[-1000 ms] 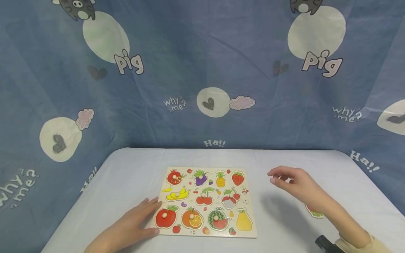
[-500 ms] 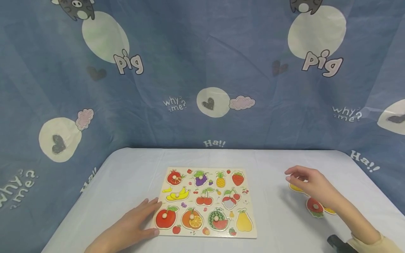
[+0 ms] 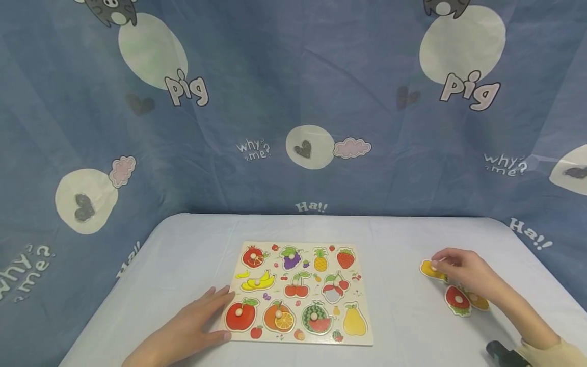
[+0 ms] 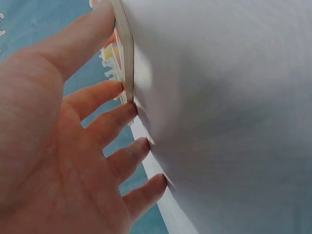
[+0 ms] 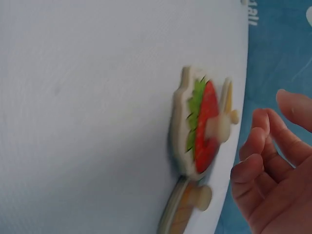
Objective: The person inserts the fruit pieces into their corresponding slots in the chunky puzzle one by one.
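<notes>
A fruit peg puzzle board [image 3: 270,334] lies on the white table. My left hand [image 3: 194,318] rests at its left edge with fingers spread; in the left wrist view the thumb and fingertips [image 4: 127,108] touch the board's edge. On the right, my right hand [image 3: 470,272] is over a yellow puzzle piece [image 3: 428,269], apparently a pear, thumb close to its knob. The right wrist view has thumb and fingers bent with a gap between, holding nothing. Nearer me lie a strawberry piece [image 3: 457,300] and a partly covered orange-yellow piece [image 3: 479,302], seemingly a pineapple.
Knobbed pieces such as the apple [image 3: 240,316], orange [image 3: 278,317] and watermelon [image 3: 316,318] sit in the board. The pear [image 3: 354,320] and strawberry [image 3: 345,259] spots show no knobs. A blue printed cloth [image 3: 312,188] hangs behind the table.
My right hand has moved right, away from the board, and come down to the yellow piece, uncovering the loose pieces. The left hand and board have stayed in place.
</notes>
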{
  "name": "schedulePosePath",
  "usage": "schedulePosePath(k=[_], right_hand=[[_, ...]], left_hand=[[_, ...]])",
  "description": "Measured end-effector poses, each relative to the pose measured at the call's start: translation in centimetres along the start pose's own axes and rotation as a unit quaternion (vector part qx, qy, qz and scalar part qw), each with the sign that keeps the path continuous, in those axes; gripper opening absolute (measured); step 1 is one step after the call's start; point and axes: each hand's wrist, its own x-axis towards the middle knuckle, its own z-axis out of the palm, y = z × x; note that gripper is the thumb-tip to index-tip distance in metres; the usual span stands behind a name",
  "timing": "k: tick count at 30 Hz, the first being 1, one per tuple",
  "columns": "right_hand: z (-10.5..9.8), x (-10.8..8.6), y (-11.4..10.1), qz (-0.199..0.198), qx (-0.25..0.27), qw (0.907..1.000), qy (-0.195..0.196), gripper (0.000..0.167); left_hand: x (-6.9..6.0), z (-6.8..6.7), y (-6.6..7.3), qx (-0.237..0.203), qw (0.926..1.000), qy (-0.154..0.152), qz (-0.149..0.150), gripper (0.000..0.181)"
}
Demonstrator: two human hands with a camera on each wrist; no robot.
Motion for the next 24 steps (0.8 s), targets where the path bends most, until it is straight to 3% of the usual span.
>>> schedulePosePath(k=[10,16,24], right_hand=[[0.3,0.6,1.5,0.022,-0.026,0.9992,-0.020,0.030],[0.4,0.9,1.5,0.011,-0.051,0.9986,-0.010,0.024],[0.8,1.2,1.6,0.032,-0.050,0.9982,-0.002,0.023]], left_hand=[[0.0,0.0,0.0,0.000,0.9999,-0.001,-0.011,0.087],[0.0,0.0,0.0,0.004,0.9999,-0.001,-0.010,0.087],[0.0,0.1,0.0,0.007,0.9999,0.001,-0.007,0.087]])
